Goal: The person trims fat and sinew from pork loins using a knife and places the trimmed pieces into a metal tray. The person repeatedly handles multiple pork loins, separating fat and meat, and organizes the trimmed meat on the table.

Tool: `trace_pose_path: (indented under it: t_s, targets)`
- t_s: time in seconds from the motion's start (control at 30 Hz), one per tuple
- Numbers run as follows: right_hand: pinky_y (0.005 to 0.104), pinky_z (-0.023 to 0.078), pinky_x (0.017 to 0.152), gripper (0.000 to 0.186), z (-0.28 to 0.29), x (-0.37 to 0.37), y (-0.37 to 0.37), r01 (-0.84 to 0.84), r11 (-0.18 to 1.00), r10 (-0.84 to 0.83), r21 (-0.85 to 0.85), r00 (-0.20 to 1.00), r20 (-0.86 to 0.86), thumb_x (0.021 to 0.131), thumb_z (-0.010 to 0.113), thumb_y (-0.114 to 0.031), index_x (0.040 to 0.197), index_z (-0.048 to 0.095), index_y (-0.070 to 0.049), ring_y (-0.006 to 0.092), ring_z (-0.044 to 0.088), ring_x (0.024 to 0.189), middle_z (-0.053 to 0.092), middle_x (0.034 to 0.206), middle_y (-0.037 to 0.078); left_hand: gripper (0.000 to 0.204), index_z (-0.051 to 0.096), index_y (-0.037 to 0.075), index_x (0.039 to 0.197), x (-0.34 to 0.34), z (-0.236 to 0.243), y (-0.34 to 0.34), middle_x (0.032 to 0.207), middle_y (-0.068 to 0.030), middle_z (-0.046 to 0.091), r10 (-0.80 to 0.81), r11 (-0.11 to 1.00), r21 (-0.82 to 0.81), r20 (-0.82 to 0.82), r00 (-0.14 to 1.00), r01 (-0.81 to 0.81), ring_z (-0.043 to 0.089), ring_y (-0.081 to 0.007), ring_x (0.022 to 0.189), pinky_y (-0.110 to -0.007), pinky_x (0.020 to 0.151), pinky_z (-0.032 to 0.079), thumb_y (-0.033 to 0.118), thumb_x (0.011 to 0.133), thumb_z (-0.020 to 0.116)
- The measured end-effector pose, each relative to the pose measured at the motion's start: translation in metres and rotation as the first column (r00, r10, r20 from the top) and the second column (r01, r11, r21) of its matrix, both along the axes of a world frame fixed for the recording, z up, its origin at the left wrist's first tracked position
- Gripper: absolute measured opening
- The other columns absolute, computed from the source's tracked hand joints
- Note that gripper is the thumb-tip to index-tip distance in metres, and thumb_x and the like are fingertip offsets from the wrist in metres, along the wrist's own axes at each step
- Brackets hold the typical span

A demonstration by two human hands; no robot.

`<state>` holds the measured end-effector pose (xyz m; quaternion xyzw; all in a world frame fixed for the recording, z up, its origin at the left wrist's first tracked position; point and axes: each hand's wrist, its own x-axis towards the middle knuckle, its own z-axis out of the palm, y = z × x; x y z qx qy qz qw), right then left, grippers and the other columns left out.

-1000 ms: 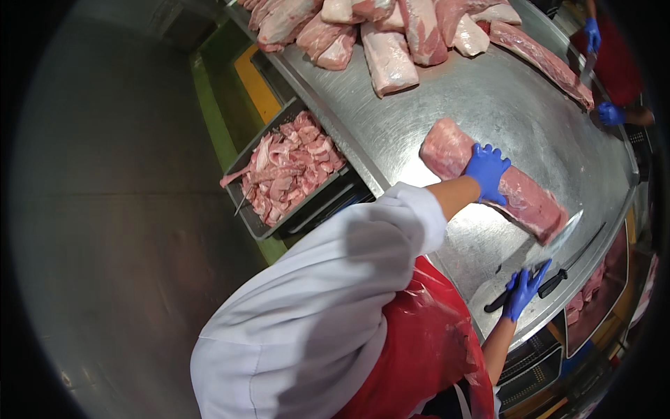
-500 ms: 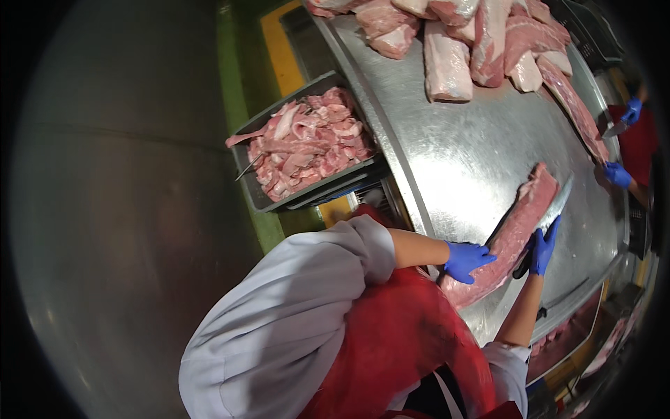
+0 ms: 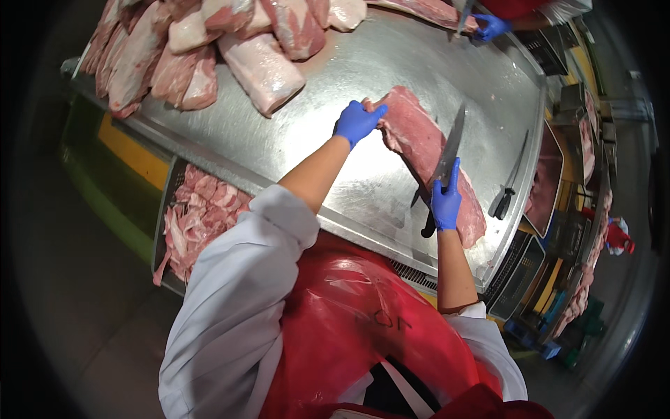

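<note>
A long pink pork loin (image 3: 413, 131) lies slantwise on the steel table in front of me. My left hand (image 3: 359, 123), in a blue glove, is closed on the loin's far left end, fingers over its edge. My right hand (image 3: 445, 201), also blue-gloved, grips a knife (image 3: 453, 137) above the loin's nearer half. The blade points away from me, and the black handle's butt shows below the hand. Whether the blade touches the meat I cannot tell.
Several large pork pieces (image 3: 262, 73) are heaped at the far left. A grey crate (image 3: 165, 209) of trimmings stands beside the table (image 3: 335, 178). A second knife (image 3: 504, 199) lies near its right edge. Across the table, a co-worker's gloved hand (image 3: 491, 26) is by another strip of meat.
The head view has turned, shifting the whole scene. My left hand has gone from the loin's near part to its far end. My right hand's knife has moved from beside the loin to over it.
</note>
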<state>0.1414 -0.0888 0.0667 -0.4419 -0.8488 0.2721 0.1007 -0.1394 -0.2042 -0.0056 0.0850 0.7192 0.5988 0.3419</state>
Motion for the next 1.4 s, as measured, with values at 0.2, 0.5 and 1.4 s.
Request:
trace_pose_path:
  t_s: [0.2,0.5,1.4]
  targets:
    - [0.0438,0.053,0.063,0.075,0.014,0.009,0.004,-0.02,0.996,0.016,-0.091,0.999,-0.042,0.094,0.056,-0.014,0.16,0.022,-0.026,0.0329,0.068,0.067,0.069,0.081,0.023,0.029,0.067,-0.005,0.093,0.007,-0.02,0.009,0.084,-0.0113,0.069,-0.052,0.997,0.061,0.229,0.972,0.039,0.063,-0.0122,0.07,-0.027,0.059,0.047,0.024,0.091,0.066]
    - [0.0494,0.054,0.068,0.071,0.027,-0.116,0.008,-0.647,0.76,0.613,0.062,0.745,0.264,0.093,0.054,-0.014,0.156,0.028,-0.034,0.0382,0.068,0.075,0.07,0.088,0.019,0.014,0.058,0.003,0.091,0.049,-0.012,-0.001,0.071,-0.0039,0.06,0.184,0.958,0.174,0.231,0.955,-0.227,0.052,-0.01,0.056,-0.025,0.052,0.041,0.014,0.098,0.058]
    - [0.0498,0.057,0.066,0.07,0.053,-0.019,0.016,-0.708,0.701,0.64,-0.087,0.571,0.514,0.096,0.048,-0.017,0.159,0.019,-0.033,0.0396,0.07,0.074,0.07,0.092,0.022,0.013,0.06,0.001,0.11,0.056,0.078,-0.045,0.093,-0.001,0.063,0.306,0.806,0.579,-0.222,0.926,-0.127,0.06,-0.0067,0.082,-0.023,0.074,0.05,0.006,0.098,0.062]
